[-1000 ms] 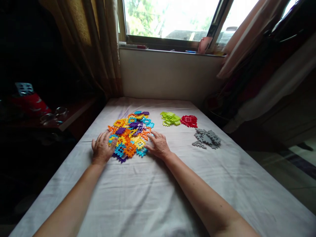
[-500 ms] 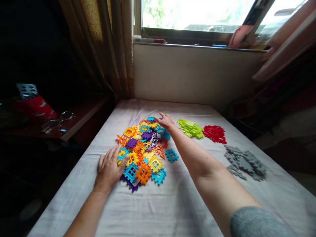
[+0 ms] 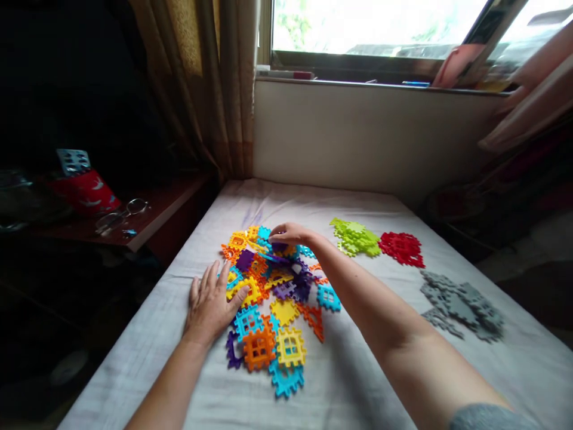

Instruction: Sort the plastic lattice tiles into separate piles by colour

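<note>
Left hand (image 3: 212, 304): fingers loosely spread, at left edge of mixed toy pieces (image 3: 283, 312), piled mid-sheet (image 3: 340, 394). Right hand (image 3: 293, 233) over far pieces; grip cannot be told. Left: red holder (image 3: 92, 192) containing dotted card (image 3: 74, 161).

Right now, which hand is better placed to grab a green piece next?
Probably the right hand: it is over the far part of the mixed pile, closer to the green pieces. The left hand is at the left edge, with the pile in between.

By the left hand (image 3: 215, 303), orange, yellow, turquoise and purple toothed plastic tiles (image 3: 284, 311); right of the right hand (image 3: 293, 233), lime-green toothed tiles (image 3: 357, 239), red tiles (image 3: 400, 248), grey tiles (image 3: 463, 306).
</note>
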Demonstrator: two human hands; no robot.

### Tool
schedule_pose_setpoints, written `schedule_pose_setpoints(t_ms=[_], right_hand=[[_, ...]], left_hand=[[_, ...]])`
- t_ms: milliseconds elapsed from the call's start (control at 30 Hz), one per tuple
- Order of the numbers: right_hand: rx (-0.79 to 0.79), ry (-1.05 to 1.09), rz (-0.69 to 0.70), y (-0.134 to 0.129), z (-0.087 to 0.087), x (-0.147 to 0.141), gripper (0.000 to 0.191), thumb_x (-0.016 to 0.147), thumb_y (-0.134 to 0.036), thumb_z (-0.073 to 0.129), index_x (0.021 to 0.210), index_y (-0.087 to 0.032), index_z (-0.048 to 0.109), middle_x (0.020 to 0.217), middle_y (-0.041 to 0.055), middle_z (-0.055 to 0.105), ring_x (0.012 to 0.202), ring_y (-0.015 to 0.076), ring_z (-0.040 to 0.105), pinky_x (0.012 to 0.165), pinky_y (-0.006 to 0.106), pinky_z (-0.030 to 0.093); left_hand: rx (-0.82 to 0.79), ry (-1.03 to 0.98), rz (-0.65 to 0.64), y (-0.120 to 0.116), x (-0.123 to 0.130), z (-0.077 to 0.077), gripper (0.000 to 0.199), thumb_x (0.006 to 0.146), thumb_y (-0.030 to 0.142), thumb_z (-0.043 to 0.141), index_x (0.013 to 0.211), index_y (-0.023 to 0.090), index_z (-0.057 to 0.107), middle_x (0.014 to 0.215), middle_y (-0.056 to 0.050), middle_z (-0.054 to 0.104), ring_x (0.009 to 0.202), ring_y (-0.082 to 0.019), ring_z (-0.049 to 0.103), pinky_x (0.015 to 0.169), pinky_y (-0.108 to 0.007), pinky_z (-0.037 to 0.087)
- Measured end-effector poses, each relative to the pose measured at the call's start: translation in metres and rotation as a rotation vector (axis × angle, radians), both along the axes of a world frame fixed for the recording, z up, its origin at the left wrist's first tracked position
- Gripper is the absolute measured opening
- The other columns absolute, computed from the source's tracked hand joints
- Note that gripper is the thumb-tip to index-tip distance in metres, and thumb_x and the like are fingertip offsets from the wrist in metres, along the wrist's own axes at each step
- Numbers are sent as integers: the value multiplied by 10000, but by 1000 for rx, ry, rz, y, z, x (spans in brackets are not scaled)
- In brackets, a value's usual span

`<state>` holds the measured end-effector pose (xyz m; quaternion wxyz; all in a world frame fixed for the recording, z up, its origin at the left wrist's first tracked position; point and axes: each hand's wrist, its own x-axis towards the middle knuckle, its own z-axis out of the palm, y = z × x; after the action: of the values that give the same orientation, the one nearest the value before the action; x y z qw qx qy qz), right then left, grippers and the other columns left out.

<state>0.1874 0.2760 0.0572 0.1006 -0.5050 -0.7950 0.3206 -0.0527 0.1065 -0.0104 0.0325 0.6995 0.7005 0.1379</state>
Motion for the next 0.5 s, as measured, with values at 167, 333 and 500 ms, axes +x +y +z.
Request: schedule_pose_setpoints(t_ms=[167,333,500], right_hand=[[-36,44,119,-25,19,1,292,879,-427,645,1052,-233,780,1013,4,779,923,185,704,820,247,523],[199,-6,-151,3,6,-33,492,888,-491,629,1303,-229,652,1339,88,652,1211,232,613,1041,330,448],[171,-125,-164,19,-13,-81,596,846,-664,590,1305,-287,646,1384,88,619,1277,302,561,1053,446,439]], left_hand=[[48,-35,10,0,2,0,735,920,615,400,1521,193,361,1595,-177,339,1481,-304,302,1199,-566,181],[62,-28,-5,0,1,-2,724,924,597,409,1516,182,367,1577,-182,371,1473,-303,319,1200,-561,191],[106,-19,-6,0,-2,-7,742,929,585,416,1530,160,327,1577,-188,368,1471,-299,322,1202,-541,209]])
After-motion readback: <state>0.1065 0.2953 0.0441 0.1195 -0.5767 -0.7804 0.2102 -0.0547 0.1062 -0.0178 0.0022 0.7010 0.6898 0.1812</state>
